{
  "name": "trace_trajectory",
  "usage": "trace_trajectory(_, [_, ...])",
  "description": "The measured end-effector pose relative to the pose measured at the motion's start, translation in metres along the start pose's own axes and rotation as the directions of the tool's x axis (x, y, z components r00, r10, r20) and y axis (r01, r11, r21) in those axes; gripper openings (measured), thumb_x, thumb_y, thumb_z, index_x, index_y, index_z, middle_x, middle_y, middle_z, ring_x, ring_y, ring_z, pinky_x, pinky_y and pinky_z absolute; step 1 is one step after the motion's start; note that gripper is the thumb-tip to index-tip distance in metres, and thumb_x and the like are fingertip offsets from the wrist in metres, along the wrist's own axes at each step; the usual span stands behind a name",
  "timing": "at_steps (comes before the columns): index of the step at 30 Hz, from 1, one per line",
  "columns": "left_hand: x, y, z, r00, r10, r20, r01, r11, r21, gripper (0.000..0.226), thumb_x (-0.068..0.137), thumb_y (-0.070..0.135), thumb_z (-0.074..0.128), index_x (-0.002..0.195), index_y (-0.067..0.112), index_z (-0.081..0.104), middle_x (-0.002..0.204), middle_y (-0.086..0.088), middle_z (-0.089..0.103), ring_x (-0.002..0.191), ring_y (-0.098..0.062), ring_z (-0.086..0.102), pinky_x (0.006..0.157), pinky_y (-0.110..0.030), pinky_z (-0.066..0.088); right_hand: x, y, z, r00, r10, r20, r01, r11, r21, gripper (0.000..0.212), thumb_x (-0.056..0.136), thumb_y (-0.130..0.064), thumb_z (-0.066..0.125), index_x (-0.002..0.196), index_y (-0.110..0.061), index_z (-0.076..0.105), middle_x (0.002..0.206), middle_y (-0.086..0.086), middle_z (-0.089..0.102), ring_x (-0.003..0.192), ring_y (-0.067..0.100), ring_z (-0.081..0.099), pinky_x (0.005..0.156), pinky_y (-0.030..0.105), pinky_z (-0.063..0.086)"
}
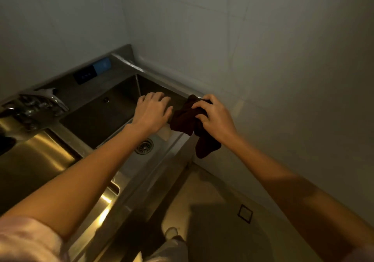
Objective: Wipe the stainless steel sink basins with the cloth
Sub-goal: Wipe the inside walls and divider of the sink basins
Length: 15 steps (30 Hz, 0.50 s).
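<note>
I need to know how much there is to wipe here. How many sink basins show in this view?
2. One basin lies by the wall corner, under the left hand; the other basin lies left of it, beyond the faucet, cut off by the frame edge. More may lie out of view.

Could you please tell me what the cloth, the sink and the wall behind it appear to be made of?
The dark brown cloth, held by the right hand, looks like soft woven or terry fabric: it bunches and hangs limp. The sink looks like brushed stainless steel, with dull grey sheen and streaked highlights. The wall seems to be pale glazed tile, judging by faint grout lines.
</note>
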<state>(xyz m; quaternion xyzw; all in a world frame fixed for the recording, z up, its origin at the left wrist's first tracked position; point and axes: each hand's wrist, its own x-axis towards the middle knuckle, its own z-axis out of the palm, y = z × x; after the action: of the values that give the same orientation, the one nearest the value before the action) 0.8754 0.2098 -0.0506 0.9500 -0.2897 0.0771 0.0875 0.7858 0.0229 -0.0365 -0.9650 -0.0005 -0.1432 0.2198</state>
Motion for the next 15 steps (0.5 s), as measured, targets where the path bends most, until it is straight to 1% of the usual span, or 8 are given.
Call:
trace_trajectory(5, [0.031, -0.051, 0.006, 0.998, -0.062, 0.008, 0.062, 0.998, 0.023, 0.043, 0.099, 0.038, 0.042, 0.137, 0.019, 0.049, 0.143, -0.008, 0.046, 0.133, -0.028, 0.039, 0.107, -0.044, 0.030, 0.059, -0.016, 0.029, 0.997, -0.074, 0.010, 0.074, 0.997, 0.014, 0.025, 0.087, -0.013, 0.064, 0.112, -0.016, 0.066, 0.122, 0.004, 0.051, 0.114, 0.022, 0.052, 0.096, 0.032, 0.042])
trace_trajectory(9, [0.043, -0.084, 0.013, 0.993, -0.118, 0.018, 0.118, 0.993, 0.011, 0.042, 0.098, 0.038, 0.043, 0.135, 0.019, 0.051, 0.141, -0.009, 0.048, 0.132, -0.029, 0.040, 0.107, -0.045, 0.031, 0.097, -0.030, 0.051, 0.991, -0.135, 0.019, 0.134, 0.990, 0.046, 0.024, 0.086, -0.013, 0.064, 0.110, -0.015, 0.067, 0.120, 0.005, 0.051, 0.111, 0.022, 0.053, 0.095, 0.032, 0.044])
trace_trajectory(12, [0.046, -0.107, 0.019, 0.987, -0.161, 0.022, 0.161, 0.987, 0.002, 0.042, 0.098, 0.038, 0.044, 0.134, 0.019, 0.051, 0.139, -0.009, 0.049, 0.131, -0.029, 0.041, 0.107, -0.046, 0.032, 0.120, -0.039, 0.066, 0.980, -0.191, 0.050, 0.187, 0.979, 0.077, 0.024, 0.086, -0.013, 0.064, 0.110, -0.015, 0.067, 0.120, 0.005, 0.052, 0.111, 0.021, 0.053, 0.096, 0.031, 0.044])
trace_trajectory(15, [0.049, -0.129, 0.025, 0.973, -0.229, 0.023, 0.229, 0.973, -0.005, 0.041, 0.098, 0.039, 0.044, 0.133, 0.020, 0.052, 0.139, -0.008, 0.050, 0.131, -0.029, 0.042, 0.107, -0.047, 0.033, 0.144, -0.046, 0.085, 0.966, -0.237, 0.104, 0.228, 0.969, 0.094, 0.024, 0.088, -0.015, 0.062, 0.112, -0.018, 0.066, 0.123, 0.002, 0.049, 0.114, 0.020, 0.051, 0.097, 0.033, 0.045])
